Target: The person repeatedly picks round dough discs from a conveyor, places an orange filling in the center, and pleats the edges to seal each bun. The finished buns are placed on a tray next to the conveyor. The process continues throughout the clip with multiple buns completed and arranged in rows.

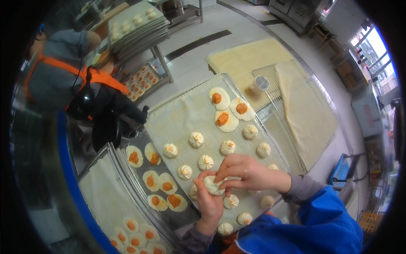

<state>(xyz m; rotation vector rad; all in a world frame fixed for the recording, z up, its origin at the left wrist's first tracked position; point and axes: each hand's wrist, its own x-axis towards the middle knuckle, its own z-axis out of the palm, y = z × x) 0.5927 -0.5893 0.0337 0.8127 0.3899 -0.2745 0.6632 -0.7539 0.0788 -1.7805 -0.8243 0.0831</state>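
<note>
Below, buns point(196, 139) dot a lined tray point(177, 112); pale floor point(220, 21) beyond.

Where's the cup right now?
In the head view, the cup is right of centre in the upper half, between the bun tray and the folded cloth.
</note>
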